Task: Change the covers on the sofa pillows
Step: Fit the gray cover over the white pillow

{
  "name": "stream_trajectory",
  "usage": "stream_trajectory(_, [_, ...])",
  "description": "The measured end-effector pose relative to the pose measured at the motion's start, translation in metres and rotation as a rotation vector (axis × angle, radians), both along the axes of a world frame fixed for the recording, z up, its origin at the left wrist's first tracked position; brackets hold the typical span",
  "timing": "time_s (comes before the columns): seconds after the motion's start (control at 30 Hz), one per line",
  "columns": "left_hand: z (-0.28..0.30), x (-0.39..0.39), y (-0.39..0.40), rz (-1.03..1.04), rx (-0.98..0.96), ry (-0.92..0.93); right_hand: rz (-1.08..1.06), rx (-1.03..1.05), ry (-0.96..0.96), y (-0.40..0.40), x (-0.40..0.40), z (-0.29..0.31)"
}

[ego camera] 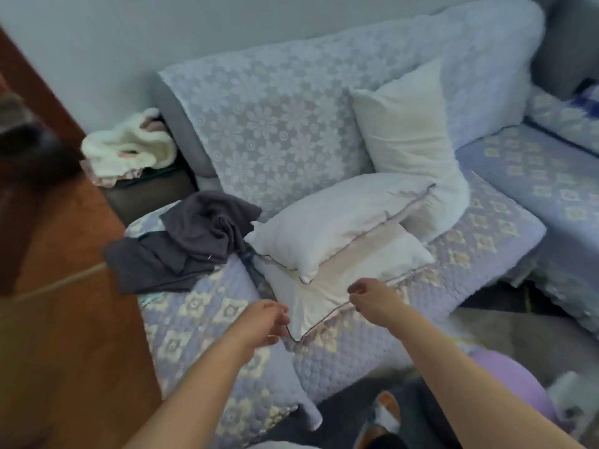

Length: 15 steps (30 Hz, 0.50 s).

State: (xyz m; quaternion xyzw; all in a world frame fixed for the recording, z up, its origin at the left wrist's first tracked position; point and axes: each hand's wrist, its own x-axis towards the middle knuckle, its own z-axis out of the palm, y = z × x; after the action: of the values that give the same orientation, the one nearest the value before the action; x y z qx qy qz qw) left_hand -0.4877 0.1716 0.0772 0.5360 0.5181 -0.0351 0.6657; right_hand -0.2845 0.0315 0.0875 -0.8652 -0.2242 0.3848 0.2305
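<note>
White piped upper pillow (330, 218): lies atop the lower white piped pillow (324, 286) on the lilac quilted sofa seat (201, 319).
Plain white pillow (408, 131): upright against the backrest (275, 124).
Dark grey crumpled covers (194, 234): just left of the stack.
Left hand (264, 322): curled at the lower pillow's near corner; grip unclear.
Right hand (372, 299): curled at its near edge; grip unclear.

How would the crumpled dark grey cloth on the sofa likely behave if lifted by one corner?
Probably floppy: the dark grey cloth lies in soft folds, so it would likely hang limp. It looks thin, so probably light. Its loose layers might unfold rather than lift as one bundle.
</note>
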Motion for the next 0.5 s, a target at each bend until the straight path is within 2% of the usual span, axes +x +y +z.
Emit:
stream_trajectory(0.17, [0.002,0.04,-0.02,0.369,-0.1,0.023,0.227,-0.053,-0.03,0.053,0.081,-0.01])
stream_trajectory(0.3, [0.001,0.041,-0.019,0.57,-0.115,0.049,0.445,0.032,-0.116,0.124,0.094,-0.013])
stream_trajectory(0.4, [-0.017,0.038,0.006,0.627,-0.097,0.085,0.598,0.059,-0.104,0.16,0.096,-0.031])
stream_trajectory(0.5, [-0.037,0.044,0.049,0.612,-0.048,0.098,0.74,-0.022,-0.149,0.166,0.107,-0.043])
